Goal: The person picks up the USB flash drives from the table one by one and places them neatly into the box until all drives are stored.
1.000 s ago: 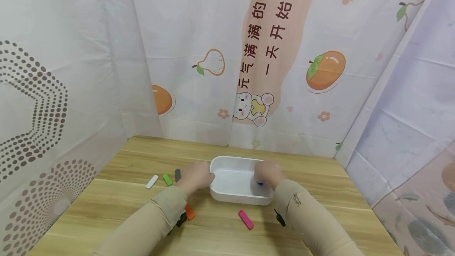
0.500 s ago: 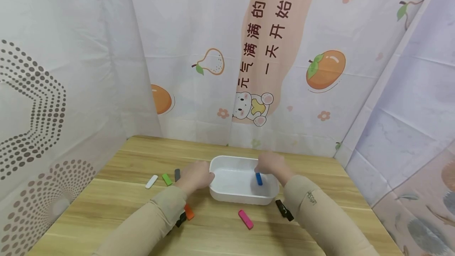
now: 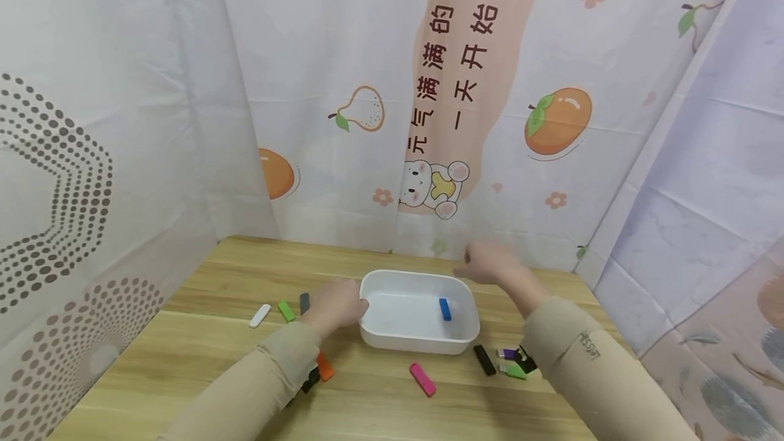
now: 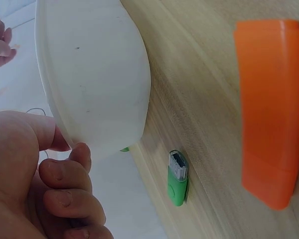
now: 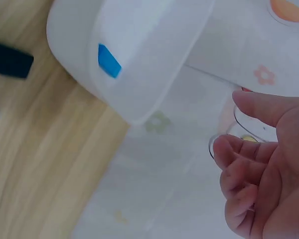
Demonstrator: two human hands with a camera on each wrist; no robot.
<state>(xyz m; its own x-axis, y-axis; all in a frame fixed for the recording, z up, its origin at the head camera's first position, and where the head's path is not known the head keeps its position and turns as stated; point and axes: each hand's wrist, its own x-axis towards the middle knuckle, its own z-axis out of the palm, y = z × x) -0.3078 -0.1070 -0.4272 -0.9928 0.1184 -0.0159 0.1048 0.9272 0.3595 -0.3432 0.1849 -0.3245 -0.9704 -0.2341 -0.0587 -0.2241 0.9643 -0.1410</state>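
My left hand (image 3: 337, 303) pinches the left end of a white plastic box (image 3: 397, 322) at its rim; in the left wrist view, thumb and fingertips meet at the rim. Inside, toward the right, a small blue USB drive (image 3: 445, 309) lies on the box's bottom. Past the box's back right corner, my right hand (image 3: 493, 267) is raised with loosely bent fingers. The right wrist view shows thumb and fingers of that hand (image 5: 264, 164) apart, with nothing between them. Close below the left hand lie an orange USB drive (image 4: 271, 112) and a green USB drive (image 4: 177, 179) with its plug showing.
Left of the box lie white (image 3: 260, 316), green (image 3: 286, 311) and dark grey (image 3: 305, 302) USB drives. A pink drive (image 3: 422, 380) lies in front. Black (image 3: 484, 360), purple (image 3: 506, 354) and green (image 3: 513, 371) ones lie right of it. A printed curtain (image 3: 343, 223) hangs behind the table.
My right hand has let go of the blue USB drive in the box and moved up and right, out over the back corner. The left hand keeps its pinch on the rim.
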